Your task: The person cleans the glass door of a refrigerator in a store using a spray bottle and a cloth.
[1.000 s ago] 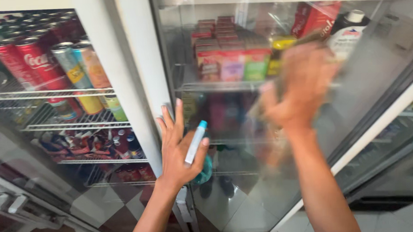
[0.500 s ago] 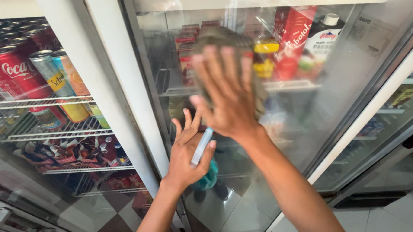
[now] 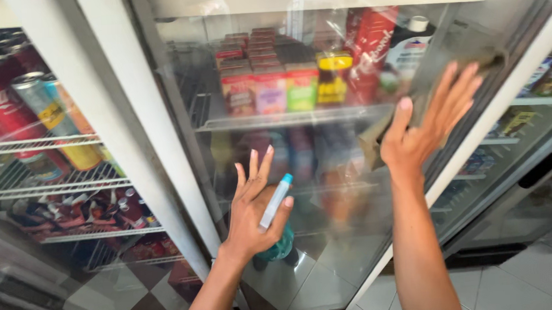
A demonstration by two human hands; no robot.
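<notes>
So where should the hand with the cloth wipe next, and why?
Probably back down and toward the middle of the glass door. The right hand presses the brown cloth at the door's upper right edge, so no glass is left that way. The left hand, holding a small spray bottle, rests lower left.

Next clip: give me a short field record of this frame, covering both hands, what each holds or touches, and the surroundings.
setting: glass-door drinks fridge, tiled floor
left hand: flat on the glass, white pen-like tube with blue cap under the thumb
right hand: fingers spread, pressing a brown cloth on the glass near the door's right edge
behind glass: cartons, bottles on wire shelf
left of door: cans on racks
</notes>
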